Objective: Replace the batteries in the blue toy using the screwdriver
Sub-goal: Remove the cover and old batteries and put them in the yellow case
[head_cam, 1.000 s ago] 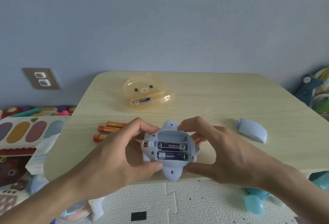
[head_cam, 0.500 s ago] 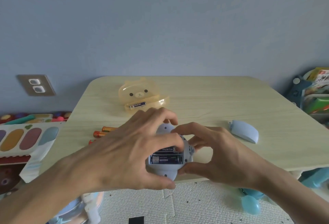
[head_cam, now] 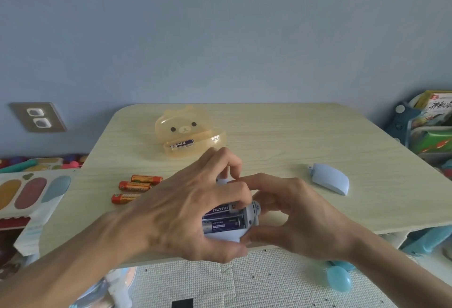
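While both hands, left (head_cam: pixel 186 212) and right (head_cam: pixel 293 217), clasp the blue toy (head_cam: pixel 244 219), its purple batteries (head_cam: pixel 220 224) could pop loose if pressed unevenly

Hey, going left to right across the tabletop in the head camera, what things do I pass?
Three orange batteries → bear-shaped box holding one purple battery → blue toy, held in both hands with purple batteries in its open compartment → loose blue cover.
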`<state>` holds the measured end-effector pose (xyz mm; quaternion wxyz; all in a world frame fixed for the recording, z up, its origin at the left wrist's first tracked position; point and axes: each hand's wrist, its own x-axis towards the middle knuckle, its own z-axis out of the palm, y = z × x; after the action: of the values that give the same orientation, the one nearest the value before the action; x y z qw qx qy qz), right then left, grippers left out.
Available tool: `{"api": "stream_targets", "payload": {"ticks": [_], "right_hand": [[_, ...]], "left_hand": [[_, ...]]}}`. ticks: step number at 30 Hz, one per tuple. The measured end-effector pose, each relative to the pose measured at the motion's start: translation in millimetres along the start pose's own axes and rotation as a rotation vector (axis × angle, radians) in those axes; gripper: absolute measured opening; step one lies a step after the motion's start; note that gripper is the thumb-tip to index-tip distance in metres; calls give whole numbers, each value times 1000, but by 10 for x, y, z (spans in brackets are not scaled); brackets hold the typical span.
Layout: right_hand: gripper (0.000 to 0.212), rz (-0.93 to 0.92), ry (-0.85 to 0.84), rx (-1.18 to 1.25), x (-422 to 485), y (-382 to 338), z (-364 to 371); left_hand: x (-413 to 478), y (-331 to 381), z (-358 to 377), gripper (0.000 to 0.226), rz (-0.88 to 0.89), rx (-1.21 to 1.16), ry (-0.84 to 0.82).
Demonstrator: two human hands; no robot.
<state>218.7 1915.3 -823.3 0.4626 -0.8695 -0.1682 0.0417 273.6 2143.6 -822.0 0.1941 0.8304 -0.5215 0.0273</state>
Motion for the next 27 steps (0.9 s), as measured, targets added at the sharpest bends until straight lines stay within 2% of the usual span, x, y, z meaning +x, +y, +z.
{"api": "stream_targets", "payload": {"ticks": [4,7,9,15,17,20,23,27], "right_hand": [[60,-18,0,6,12,-12,12],[66,-3,27,-1,12,35,15],[68,5,46,-18,-1,61,11],[66,-13,76,-40,-17,77,34],[67,-8,77,-40,-14,88,38],[67,9,83,-30,-27,99,36],[66,5,75,-35,-40,95,29],[61,-1,66,-28,-42,83,31]], "left_hand": [[16,-48,18,36,14,-76,141],[20,-80,-44,25,39,-96,279],[-20,-105,-77,20,43,-84,311],[-152,-128,-38,26,-151,-201,327],[-141,-97,-83,26,-200,-338,398],[-48,-219,-306,18,-270,-540,601],[48,-620,-580,22,-419,-380,714],[147,-1001,-609,21,-606,-194,568]]}}
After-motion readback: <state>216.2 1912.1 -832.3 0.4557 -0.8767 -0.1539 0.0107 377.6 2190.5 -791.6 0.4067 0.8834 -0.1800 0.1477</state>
